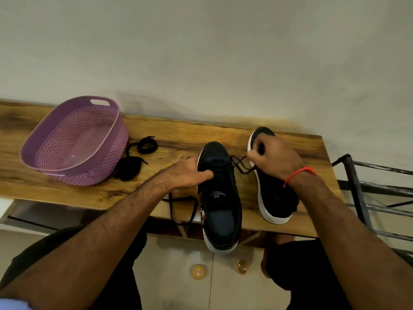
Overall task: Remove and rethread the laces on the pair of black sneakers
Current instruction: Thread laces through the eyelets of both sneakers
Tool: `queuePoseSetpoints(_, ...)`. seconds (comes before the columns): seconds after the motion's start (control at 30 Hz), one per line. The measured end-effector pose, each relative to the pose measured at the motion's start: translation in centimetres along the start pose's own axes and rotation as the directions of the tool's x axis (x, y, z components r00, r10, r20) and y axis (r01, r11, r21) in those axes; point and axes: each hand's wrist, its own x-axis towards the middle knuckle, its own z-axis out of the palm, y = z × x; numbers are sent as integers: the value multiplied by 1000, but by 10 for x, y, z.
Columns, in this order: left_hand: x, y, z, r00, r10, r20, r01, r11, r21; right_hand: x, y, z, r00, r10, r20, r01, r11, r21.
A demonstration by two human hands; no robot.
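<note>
Two black sneakers with white soles stand on the wooden table (169, 139), toes pointing away. The near sneaker (220, 198) overhangs the table's front edge. My left hand (190, 172) grips its left side, thumb pressed on the tongue. A black lace (240, 165) runs from its front eyelets to my right hand (271, 157), which pinches the lace above the second sneaker (273, 198). The lace's other end (178, 209) trails off the front edge on the left. A loose black lace (136, 157) lies bundled beside the basket.
A purple perforated plastic basket (53, 135) sits at the table's left. A black metal rack (375, 198) stands to the right of the table. A wall rises close behind. On the floor below lie two small round yellow objects (197, 271).
</note>
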Motion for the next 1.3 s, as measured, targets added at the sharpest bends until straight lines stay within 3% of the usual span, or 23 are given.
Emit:
queuePoseSetpoints(0.07, 2, -1, 1, 1000, -10, 8, 10, 1000, -4, 0, 3, -11, 993, 19, -114, -15, 999, 34)
queuePoseSetpoints(0.17, 7, -6, 5, 999, -36, -2, 36, 999, 1, -4, -3, -7, 999, -21, -47, 24, 998, 53)
queuePoseSetpoints(0.33, 4, -9, 6, 985, -39, -166, 38, 999, -11, 3, -12, 2, 999, -47, -7, 48, 979, 197)
queuePoseSetpoints(0.4, -2, -9, 6, 981, -38, -188, 27, 998, -63, 6, -14, 2, 998, -7, -68, 29, 948, 318)
queuePoseSetpoints(0.53, -15, -8, 13, 977, -63, -206, 13, 971, -237, 8, -23, 3, 971, 15, -239, 124, 823, 554)
queuePoseSetpoints(0.63, -26, -11, 22, 969, -138, -204, 22, 874, -486, 5, -30, 8, 991, 42, -128, 60, 712, 699)
queuePoseSetpoints(0.8, -32, -13, 29, 961, -240, -135, 63, 667, -742, -3, -32, 37, 993, -82, 88, 26, 863, 505)
queuePoseSetpoints(0.87, -31, -11, 27, 965, -243, -95, 88, 643, -761, -7, -31, 46, 982, -107, 155, 32, 906, 421)
queuePoseSetpoints(1.0, -26, -10, 23, 975, -216, -48, 111, 667, -737, -9, -30, 48, 979, -122, 162, 57, 932, 357)
queuePoseSetpoints(1.13, -20, -13, 17, 985, -155, -75, 81, 801, -593, -3, -29, 48, 983, -93, 155, 32, 934, 356)
queuePoseSetpoints(1.3, -15, -15, 14, 981, -98, -168, 7, 880, -474, 3, -23, 45, 995, 21, 97, -69, 850, 522)
